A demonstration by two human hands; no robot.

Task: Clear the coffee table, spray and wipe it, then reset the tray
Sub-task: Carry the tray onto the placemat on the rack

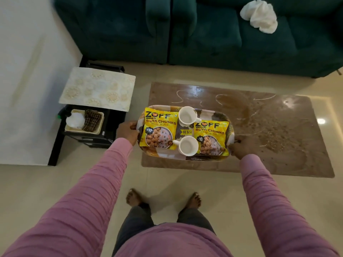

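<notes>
Your left hand [128, 131] and right hand [241, 147] each grip one short end of the tray [165, 155], arms stretched forward. The tray's long side runs left to right over the coffee table's [278, 127] left end. It holds two yellow snack bags [159, 132] and two white cups [188, 146].

I hold the tray [167, 155] over the coffee table [278, 141]'s left end, left hand [127, 133] and right hand [241, 148] at its ends.
On it lie the left soya chunks packet [159, 130] and right soya chunks packet [211, 138], rear cup [187, 115] and front cup [188, 146] between them. The side table [104, 140] is left, the sofa [204, 34] behind, a cloth [259, 15] on it.
</notes>
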